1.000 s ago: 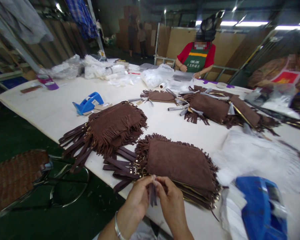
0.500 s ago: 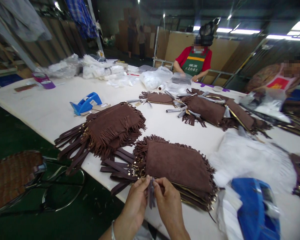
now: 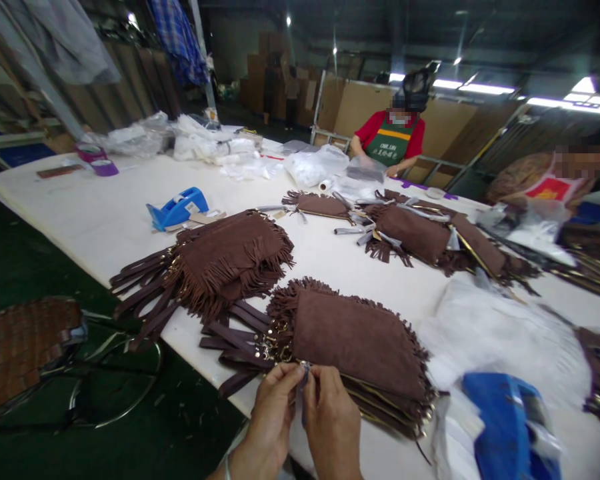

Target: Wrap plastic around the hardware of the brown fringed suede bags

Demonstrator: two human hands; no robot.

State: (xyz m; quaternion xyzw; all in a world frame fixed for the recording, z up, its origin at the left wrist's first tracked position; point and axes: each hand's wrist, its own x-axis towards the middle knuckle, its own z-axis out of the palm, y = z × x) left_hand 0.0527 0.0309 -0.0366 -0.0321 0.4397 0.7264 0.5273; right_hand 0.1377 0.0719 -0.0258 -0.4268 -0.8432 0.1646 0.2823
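Near, the left hand [image 3: 274,407] and right hand [image 3: 332,413] pinch a slim grey strip [image 3: 305,368] between their fingers, by the near-left corner of stacked brown suede-like fringed pouches [image 3: 357,333]; fine handling seems underway, calling next for steady fingertips. Farther left lies another brown fringed pile [image 3: 225,247].

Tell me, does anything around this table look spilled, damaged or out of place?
Nothing looks spilled or damaged. Slightly untidy, though: the left bag pile sits less squarely than the near bag stack and its straps overhang the table, and pale specks dot the green floor.
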